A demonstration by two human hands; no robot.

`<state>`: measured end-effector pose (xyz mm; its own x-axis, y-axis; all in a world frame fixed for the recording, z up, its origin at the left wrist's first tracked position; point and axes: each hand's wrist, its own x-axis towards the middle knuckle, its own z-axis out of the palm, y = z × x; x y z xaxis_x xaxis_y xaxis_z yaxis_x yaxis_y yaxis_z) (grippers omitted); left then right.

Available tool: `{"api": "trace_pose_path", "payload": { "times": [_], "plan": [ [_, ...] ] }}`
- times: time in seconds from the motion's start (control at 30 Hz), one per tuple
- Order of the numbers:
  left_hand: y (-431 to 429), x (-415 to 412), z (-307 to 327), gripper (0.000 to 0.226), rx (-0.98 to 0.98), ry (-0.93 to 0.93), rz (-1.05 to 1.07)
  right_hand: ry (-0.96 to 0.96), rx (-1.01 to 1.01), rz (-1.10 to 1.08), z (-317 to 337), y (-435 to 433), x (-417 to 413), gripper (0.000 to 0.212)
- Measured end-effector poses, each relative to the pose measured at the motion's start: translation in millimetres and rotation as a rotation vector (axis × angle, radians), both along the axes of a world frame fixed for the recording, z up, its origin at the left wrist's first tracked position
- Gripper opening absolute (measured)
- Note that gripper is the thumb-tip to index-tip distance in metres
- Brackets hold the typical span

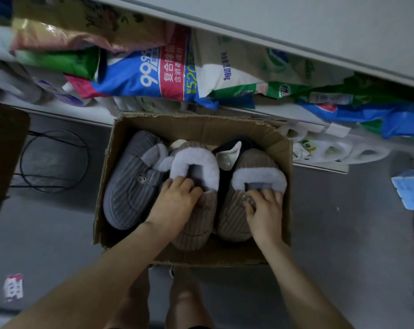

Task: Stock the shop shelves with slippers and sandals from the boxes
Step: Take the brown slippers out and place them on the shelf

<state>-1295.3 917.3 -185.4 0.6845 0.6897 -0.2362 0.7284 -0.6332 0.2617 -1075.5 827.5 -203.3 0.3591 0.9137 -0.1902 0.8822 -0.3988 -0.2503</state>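
An open cardboard box [225, 128] sits on the grey floor under a shelf. Inside lie a grey corduroy slipper [130, 186] at the left and two beige corduroy slippers with pale fleece collars. My left hand [175, 200] grips the middle beige slipper [196, 224], fingers curled into its fleece opening. My right hand [264, 207] grips the right beige slipper [232, 222], fingers hooked in its opening and thumb on the upper. A dark slipper [227, 148] is partly hidden behind them.
The shelf [66, 112] above the box is packed with bags of detergent [154, 74] and other packets. A black wire ring [54, 160] lies on the floor at the left. Blue packets [407, 188] lie at the right. My feet stand just in front of the box.
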Motion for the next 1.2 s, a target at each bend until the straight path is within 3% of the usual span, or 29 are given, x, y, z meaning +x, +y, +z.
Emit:
{"api": "trace_pose_path", "payload": {
  "times": [0.13, 0.3, 0.4, 0.5, 0.57, 0.63, 0.7, 0.8, 0.97, 1.2],
  "plan": [
    [28.3, -32.6, 15.8, 0.027, 0.081, 0.017, 0.075, -0.051, 0.246, 0.057, 23.7, 22.8, -12.9, 0.022],
    [53.4, -43.3, -6.9, 0.028, 0.088, -0.017, 0.216, 0.029, 0.041, 0.123, 5.3, 63.4, -31.1, 0.04],
    [47.1, -38.0, -18.3, 0.054, 0.089, -0.082, 0.34, 0.084, 0.076, 0.012, -4.2, 67.3, -35.7, 0.06],
    [27.3, -35.2, -26.5, 0.073, -0.013, -0.221, 0.652, 0.124, 0.161, -0.25, -9.2, 54.2, -33.1, 0.076],
    [15.6, -34.7, -34.0, 0.083, -0.183, -0.304, 0.825, 0.375, 0.036, -0.484, -21.6, 46.7, -26.6, 0.094],
    [7.7, -35.9, -41.1, 0.098, -0.281, -0.28, 0.854, 0.644, -0.131, -0.546, -33.0, 44.1, -21.0, 0.108],
    [3.4, -36.6, -46.3, 0.108, -0.301, -0.234, 0.819, 0.771, -0.266, -0.487, -36.4, 46.3, -20.4, 0.097],
    [10.2, -36.5, -44.8, 0.105, -0.273, -0.227, 0.798, 0.818, -0.239, -0.472, -46.0, 49.7, -19.6, 0.079],
    [23.3, -54.4, -38.8, 0.095, -0.414, -0.336, 0.838, 0.825, -0.112, -0.396, -24.3, 38.6, -28.2, 0.093],
    [18.3, -71.5, 5.6, 0.087, -0.539, -0.423, 0.829, 0.866, -0.032, -0.316, 44.3, 34.8, -35.7, 0.075]
  ]
}}
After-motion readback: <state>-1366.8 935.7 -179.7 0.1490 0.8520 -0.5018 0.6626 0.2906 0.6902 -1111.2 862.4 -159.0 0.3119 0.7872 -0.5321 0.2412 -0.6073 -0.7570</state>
